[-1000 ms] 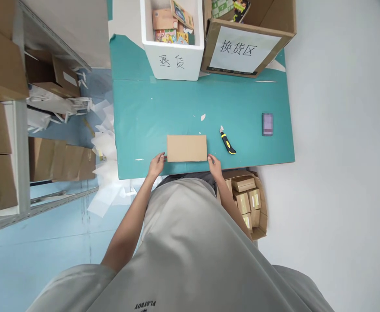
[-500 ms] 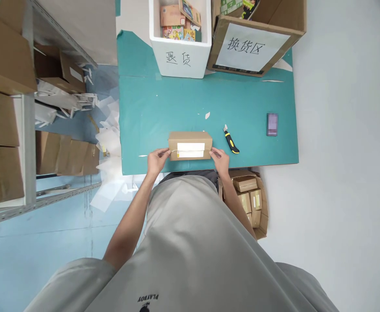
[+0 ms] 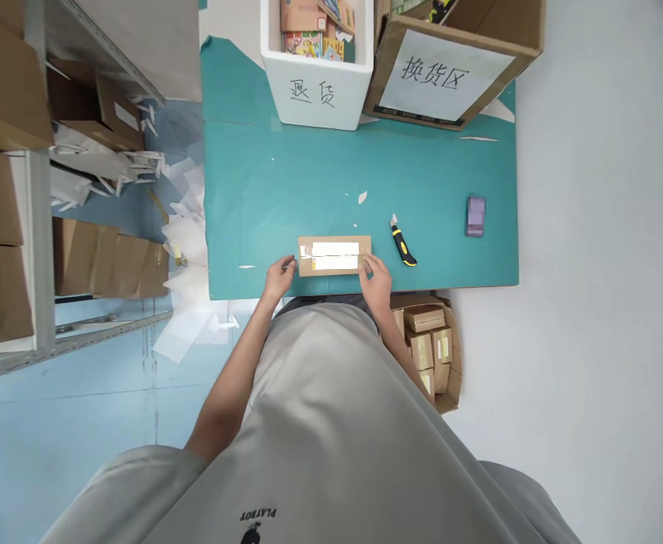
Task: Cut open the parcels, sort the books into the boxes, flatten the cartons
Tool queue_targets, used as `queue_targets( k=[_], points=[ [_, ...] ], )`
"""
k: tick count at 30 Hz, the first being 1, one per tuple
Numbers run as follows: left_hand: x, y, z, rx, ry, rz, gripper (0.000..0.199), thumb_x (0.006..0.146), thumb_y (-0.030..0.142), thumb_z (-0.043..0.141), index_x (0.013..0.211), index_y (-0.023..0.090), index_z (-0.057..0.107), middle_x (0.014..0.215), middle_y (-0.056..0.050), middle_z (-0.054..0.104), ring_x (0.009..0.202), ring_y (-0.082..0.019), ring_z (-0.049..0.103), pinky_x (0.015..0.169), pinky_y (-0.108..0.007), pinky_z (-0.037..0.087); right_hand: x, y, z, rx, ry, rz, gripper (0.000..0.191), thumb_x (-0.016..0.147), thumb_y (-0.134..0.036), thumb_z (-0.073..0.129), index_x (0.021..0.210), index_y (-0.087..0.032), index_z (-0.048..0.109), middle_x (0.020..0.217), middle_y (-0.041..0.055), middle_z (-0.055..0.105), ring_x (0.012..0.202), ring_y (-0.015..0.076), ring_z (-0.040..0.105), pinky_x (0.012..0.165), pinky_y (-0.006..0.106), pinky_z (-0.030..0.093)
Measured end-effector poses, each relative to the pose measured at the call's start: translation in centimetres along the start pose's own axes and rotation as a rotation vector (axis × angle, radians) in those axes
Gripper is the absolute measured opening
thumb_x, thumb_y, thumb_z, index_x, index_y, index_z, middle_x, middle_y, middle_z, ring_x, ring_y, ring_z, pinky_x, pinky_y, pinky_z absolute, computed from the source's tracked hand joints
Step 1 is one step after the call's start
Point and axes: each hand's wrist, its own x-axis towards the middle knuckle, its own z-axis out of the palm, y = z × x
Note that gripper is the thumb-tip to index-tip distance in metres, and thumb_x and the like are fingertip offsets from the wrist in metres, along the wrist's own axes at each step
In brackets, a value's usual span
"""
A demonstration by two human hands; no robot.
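Observation:
A small brown cardboard box (image 3: 336, 263) with a white label lies near the front edge of the green table, its labelled face up. My left hand (image 3: 280, 277) is just beside its left end, fingers pressed together; whatever they pinch, if anything, is too small to make out. At the box's right end, my right hand (image 3: 375, 283) rests its fingertips on the top face, fingers slightly apart and bent. A black and yellow utility knife (image 3: 404, 243) lies right of that hand.
A white foam bin (image 3: 323, 94) and a large carton (image 3: 444, 75), both holding packets, stand at the back. A phone (image 3: 475, 216) lies at the right. Below the table edge, an open carton (image 3: 453, 385) holds several small boxes. Shelves with cartons (image 3: 2, 287) stand left.
The box has tipped so that its labelled face now points up. My right hand has moved left onto its top, and my left hand has come slightly away from its left end.

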Motion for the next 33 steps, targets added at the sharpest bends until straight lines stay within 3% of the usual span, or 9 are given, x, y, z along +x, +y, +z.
queue_targets(
  k=[6,11,14,17,21,25,29,33],
  points=[
    [1.3,-0.7,1.1,-0.023,-0.026,-0.118,0.049,0.095,0.041,0.064,0.133,0.011,0.070,0.131,-0.022,0.074,0.115,-0.031,0.074,0.097,-0.048,0.061,-0.4,1.2,-0.9,-0.063,-0.048,0.029,0.055,0.110,-0.050,0.040,0.150,-0.023,0.066,0.163,0.0085,0.056,0.152,0.0304,0.051,0.131,0.050,0.035],
    [0.8,1.2,2.9,-0.086,-0.106,-0.101,0.048,0.095,0.047,0.065,0.128,0.012,0.073,0.129,-0.019,0.075,0.117,-0.030,0.073,0.099,-0.045,0.060,0.9,2.1,-3.2,-0.083,0.096,0.116,0.069,0.108,-0.063,0.042,0.150,-0.013,0.065,0.161,0.0182,0.056,0.154,0.0344,0.048,0.132,0.055,0.032],
    [-0.4,3.0,4.0,-0.174,-0.219,-0.049,0.051,0.094,0.051,0.068,0.128,0.014,0.074,0.125,-0.014,0.078,0.116,-0.028,0.072,0.099,-0.042,0.060,1.2,0.7,-4.0,-0.023,0.131,0.082,0.072,0.107,-0.066,0.043,0.152,-0.015,0.063,0.161,0.0172,0.057,0.153,0.0324,0.050,0.130,0.053,0.036],
    [-1.7,4.8,4.6,-0.218,-0.270,0.017,0.063,0.086,0.058,0.076,0.131,0.014,0.073,0.121,-0.013,0.079,0.109,-0.026,0.073,0.097,-0.040,0.059,0.8,-1.9,-3.9,0.056,0.045,0.023,0.071,0.105,-0.069,0.047,0.155,-0.019,0.061,0.163,0.0133,0.056,0.153,0.0293,0.050,0.131,0.050,0.037],
    [-3.8,7.3,3.3,-0.149,-0.139,0.166,0.070,0.081,0.062,0.080,0.130,0.013,0.075,0.111,-0.011,0.079,0.091,-0.021,0.071,0.088,-0.036,0.058,0.3,-4.5,-3.4,0.176,0.019,0.077,0.076,0.101,-0.072,0.055,0.156,-0.021,0.060,0.165,0.0111,0.054,0.155,0.0295,0.048,0.131,0.048,0.037],
    [-5.6,8.8,0.4,-0.001,-0.044,0.269,0.060,0.088,0.059,0.076,0.132,0.017,0.075,0.108,-0.010,0.078,0.082,-0.019,0.069,0.081,-0.032,0.057,-0.2,-4.3,-2.2,0.406,-0.073,0.193,0.078,0.099,-0.074,0.057,0.155,-0.018,0.062,0.158,0.0112,0.062,0.145,0.0305,0.059,0.124,0.047,0.048],
    [-5.5,8.2,-1.4,0.099,-0.018,0.249,0.055,0.086,0.055,0.078,0.125,0.017,0.078,0.112,-0.011,0.078,0.085,-0.021,0.071,0.082,-0.034,0.057,-1.0,-2.8,-0.2,0.517,-0.193,0.266,0.087,0.089,-0.077,0.069,0.152,-0.017,0.065,0.150,0.0117,0.068,0.141,0.0336,0.062,0.121,0.050,0.050],
    [-4.8,7.3,-1.5,0.047,-0.077,0.198,0.061,0.081,0.056,0.081,0.126,0.015,0.077,0.112,-0.012,0.079,0.086,-0.022,0.072,0.079,-0.033,0.057,-1.4,-1.7,0.7,0.549,-0.186,0.269,0.086,0.084,-0.075,0.076,0.148,-0.017,0.068,0.149,0.0118,0.069,0.139,0.0329,0.064,0.122,0.048,0.051]
  ],
)
